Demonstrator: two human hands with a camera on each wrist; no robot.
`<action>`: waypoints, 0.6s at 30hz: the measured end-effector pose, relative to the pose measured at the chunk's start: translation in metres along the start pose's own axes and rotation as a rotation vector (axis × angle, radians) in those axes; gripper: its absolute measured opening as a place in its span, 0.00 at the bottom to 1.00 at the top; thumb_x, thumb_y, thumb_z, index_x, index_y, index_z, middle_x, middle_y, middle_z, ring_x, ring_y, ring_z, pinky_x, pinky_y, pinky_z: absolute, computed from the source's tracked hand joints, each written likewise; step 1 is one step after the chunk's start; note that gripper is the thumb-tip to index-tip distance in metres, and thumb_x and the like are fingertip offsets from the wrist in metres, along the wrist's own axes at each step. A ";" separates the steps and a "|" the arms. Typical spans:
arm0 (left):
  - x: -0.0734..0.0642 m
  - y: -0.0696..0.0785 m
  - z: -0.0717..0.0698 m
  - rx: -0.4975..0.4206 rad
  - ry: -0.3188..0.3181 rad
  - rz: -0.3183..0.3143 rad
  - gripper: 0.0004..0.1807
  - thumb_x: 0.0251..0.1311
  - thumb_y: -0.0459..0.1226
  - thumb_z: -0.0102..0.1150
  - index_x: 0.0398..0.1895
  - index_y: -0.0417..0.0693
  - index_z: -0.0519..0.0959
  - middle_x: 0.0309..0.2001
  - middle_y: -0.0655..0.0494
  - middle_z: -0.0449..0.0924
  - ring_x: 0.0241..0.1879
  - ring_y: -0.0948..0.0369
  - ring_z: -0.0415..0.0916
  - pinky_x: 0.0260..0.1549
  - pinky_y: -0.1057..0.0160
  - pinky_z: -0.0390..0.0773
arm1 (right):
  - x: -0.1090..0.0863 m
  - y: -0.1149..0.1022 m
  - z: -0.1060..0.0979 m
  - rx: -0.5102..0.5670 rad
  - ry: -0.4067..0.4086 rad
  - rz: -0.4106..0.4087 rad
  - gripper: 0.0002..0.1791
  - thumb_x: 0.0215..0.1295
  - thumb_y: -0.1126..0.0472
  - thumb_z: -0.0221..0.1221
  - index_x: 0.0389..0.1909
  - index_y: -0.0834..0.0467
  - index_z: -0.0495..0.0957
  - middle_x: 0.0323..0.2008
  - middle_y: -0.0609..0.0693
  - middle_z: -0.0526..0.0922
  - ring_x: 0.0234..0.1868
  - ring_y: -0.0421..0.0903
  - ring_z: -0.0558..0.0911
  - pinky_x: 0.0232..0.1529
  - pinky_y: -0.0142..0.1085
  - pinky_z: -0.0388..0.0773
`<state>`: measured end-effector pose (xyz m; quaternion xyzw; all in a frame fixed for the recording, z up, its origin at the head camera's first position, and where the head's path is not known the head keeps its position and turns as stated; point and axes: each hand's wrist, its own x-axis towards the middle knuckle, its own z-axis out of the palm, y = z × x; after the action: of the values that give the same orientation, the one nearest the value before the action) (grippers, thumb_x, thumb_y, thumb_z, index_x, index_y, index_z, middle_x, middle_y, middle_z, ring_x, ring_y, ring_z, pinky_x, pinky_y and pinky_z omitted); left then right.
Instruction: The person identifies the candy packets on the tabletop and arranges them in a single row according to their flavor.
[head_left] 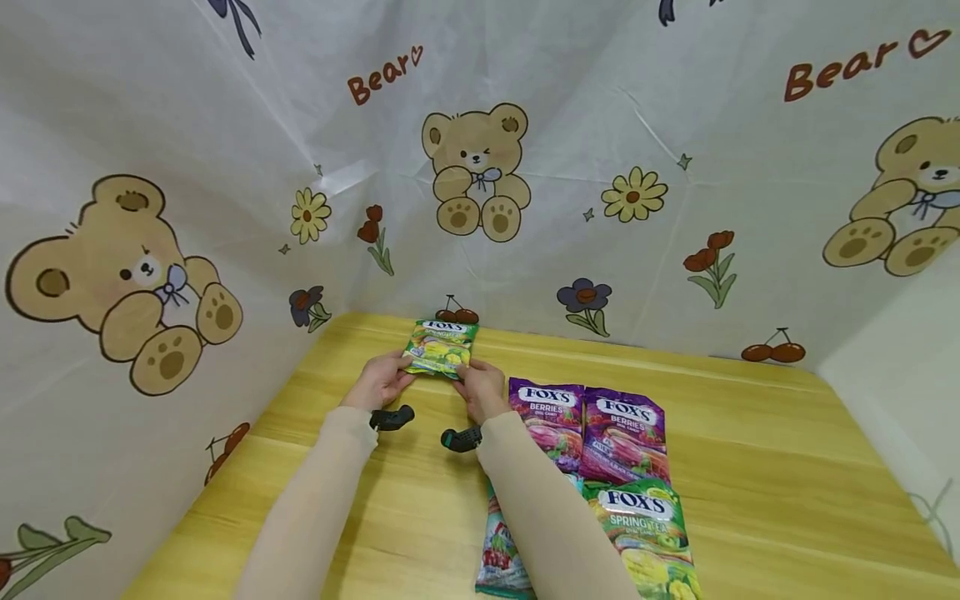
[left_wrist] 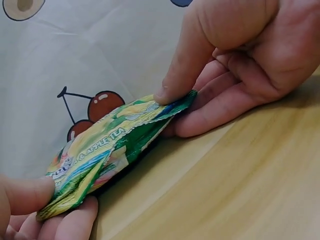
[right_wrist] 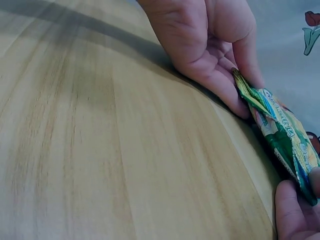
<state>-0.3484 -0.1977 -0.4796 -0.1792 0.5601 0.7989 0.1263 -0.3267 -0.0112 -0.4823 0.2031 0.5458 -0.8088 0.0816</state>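
A green and yellow Fox's Spring Tea candy bag [head_left: 441, 347] is at the far left of the table, by the patterned cloth. My left hand [head_left: 378, 382] pinches its near left corner, thumb on top and fingers beneath. The near right corner is pinched by my right hand [head_left: 483, 390] in the same way. In the left wrist view, the bag's crimped near edge [left_wrist: 150, 120] is raised off the wood between the two thumbs. The right wrist view shows the left hand [right_wrist: 210, 45] at the folded corner and the right fingertips [right_wrist: 287, 202] at the other.
Two purple Berries bags [head_left: 551, 425] lie side by side right of my right arm. Nearer me are another Spring Tea bag [head_left: 641, 533] and a teal bag [head_left: 502, 554], partly covered by my right forearm. A bear-print cloth [head_left: 555, 250] walls the wooden table [head_left: 765, 450].
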 end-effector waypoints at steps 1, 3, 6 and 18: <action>0.001 0.000 -0.001 0.013 0.013 -0.002 0.30 0.81 0.34 0.42 0.83 0.47 0.53 0.78 0.45 0.60 0.69 0.58 0.66 0.64 0.69 0.76 | 0.000 -0.001 0.000 0.002 0.005 -0.005 0.26 0.72 0.70 0.60 0.70 0.65 0.72 0.69 0.65 0.72 0.65 0.55 0.80 0.59 0.39 0.85; 0.001 0.002 -0.001 0.022 0.023 0.003 0.30 0.81 0.34 0.42 0.83 0.48 0.53 0.79 0.46 0.58 0.69 0.58 0.65 0.67 0.67 0.74 | 0.000 -0.003 -0.002 0.000 0.012 -0.007 0.26 0.71 0.68 0.61 0.69 0.64 0.73 0.69 0.64 0.74 0.64 0.54 0.80 0.59 0.39 0.84; 0.000 0.003 -0.003 -0.004 0.017 0.019 0.30 0.81 0.32 0.42 0.82 0.46 0.54 0.81 0.46 0.55 0.74 0.56 0.61 0.74 0.61 0.66 | 0.000 -0.007 -0.005 0.000 0.020 -0.020 0.25 0.71 0.66 0.63 0.67 0.64 0.74 0.68 0.63 0.74 0.64 0.54 0.80 0.60 0.41 0.84; -0.020 0.005 -0.022 0.055 0.047 0.120 0.32 0.77 0.29 0.48 0.81 0.42 0.55 0.80 0.44 0.57 0.77 0.53 0.60 0.76 0.57 0.66 | -0.016 -0.016 -0.011 -0.151 0.019 -0.045 0.28 0.69 0.61 0.66 0.67 0.66 0.73 0.67 0.62 0.74 0.64 0.55 0.80 0.64 0.42 0.81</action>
<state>-0.3286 -0.2197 -0.4738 -0.1605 0.5945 0.7848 0.0698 -0.3150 0.0042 -0.4653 0.1918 0.6104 -0.7650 0.0735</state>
